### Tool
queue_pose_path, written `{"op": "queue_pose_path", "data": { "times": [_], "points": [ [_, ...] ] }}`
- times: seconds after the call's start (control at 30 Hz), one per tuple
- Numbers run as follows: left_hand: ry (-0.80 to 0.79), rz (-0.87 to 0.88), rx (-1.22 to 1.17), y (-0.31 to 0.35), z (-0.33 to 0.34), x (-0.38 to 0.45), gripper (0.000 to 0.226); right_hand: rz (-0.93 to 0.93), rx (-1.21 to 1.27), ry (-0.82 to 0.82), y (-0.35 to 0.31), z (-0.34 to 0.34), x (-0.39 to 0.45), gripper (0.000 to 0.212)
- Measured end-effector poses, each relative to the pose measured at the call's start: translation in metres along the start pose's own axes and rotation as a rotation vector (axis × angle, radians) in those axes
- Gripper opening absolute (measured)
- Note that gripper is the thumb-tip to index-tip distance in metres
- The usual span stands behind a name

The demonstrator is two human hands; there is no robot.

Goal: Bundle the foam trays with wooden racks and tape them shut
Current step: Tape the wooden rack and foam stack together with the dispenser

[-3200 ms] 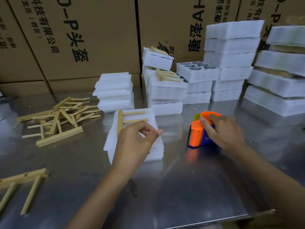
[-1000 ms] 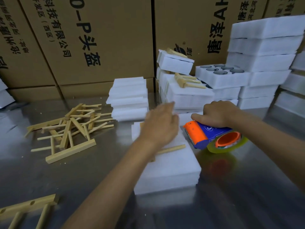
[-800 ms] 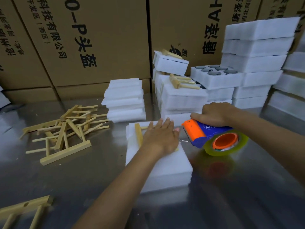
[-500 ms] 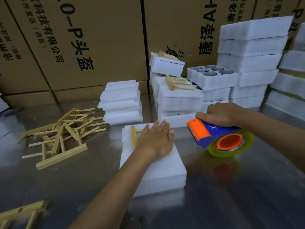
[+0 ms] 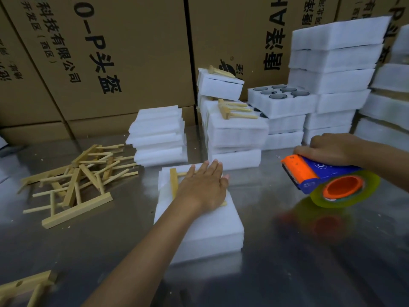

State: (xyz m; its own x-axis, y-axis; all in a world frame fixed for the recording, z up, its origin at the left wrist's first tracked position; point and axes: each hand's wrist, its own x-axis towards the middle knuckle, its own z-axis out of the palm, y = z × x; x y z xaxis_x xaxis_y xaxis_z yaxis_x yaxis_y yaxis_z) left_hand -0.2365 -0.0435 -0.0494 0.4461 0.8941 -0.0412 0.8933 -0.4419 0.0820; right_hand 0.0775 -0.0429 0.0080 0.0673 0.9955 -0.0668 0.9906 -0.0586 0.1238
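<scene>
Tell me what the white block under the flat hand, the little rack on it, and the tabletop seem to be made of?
White block: likely soft foam, matte and fuzzy-edged.
Rack: pale unfinished wood.
Tabletop: probably brushed steel; it mirrors the tape dispenser.

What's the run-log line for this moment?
step: pre-tape | left hand: flat on wooden rack atop foam trays | right hand: holds tape dispenser off bundle | tape: not applied

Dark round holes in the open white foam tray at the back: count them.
5 visible in the white foam tray, in two rows: three behind, two in front. More may be hidden.
</scene>
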Motion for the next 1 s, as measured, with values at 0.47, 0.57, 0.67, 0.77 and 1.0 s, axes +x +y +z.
{"op": "queue_pose_path", "data": {
  "times": [0.47, 0.57, 0.67, 0.77, 1.0],
  "points": [
    [-0.187, -0.055, -0.284, -0.003, -0.050, 0.010, 0.057, 0.034, -0.137, 0.099, -0.032, 0.005, 0.001, 0.053],
    [-0.068, 0.010, -0.212, 0.026, -0.049, 0.028, 0.036, 0.006, -0.183, 0.138, -0.042, 0.008, 0.005, 0.055],
    [-0.141, 0.054, -0.186, 0.062, -0.031, 0.039, 0.029, 0.016, -0.178, 0.145, -0.042, 0.008, 0.008, 0.057],
    [-0.122, 0.049, -0.171, 0.069, -0.010, 0.044, 0.031, 0.055, -0.160, 0.116, -0.040, 0.008, 0.009, 0.055],
    [0.070, 0.092, -0.449, 0.061, -0.001, 0.041, 0.023, -0.016, -0.331, 0.165, -0.065, 0.012, 0.010, 0.058]
  ]
}}
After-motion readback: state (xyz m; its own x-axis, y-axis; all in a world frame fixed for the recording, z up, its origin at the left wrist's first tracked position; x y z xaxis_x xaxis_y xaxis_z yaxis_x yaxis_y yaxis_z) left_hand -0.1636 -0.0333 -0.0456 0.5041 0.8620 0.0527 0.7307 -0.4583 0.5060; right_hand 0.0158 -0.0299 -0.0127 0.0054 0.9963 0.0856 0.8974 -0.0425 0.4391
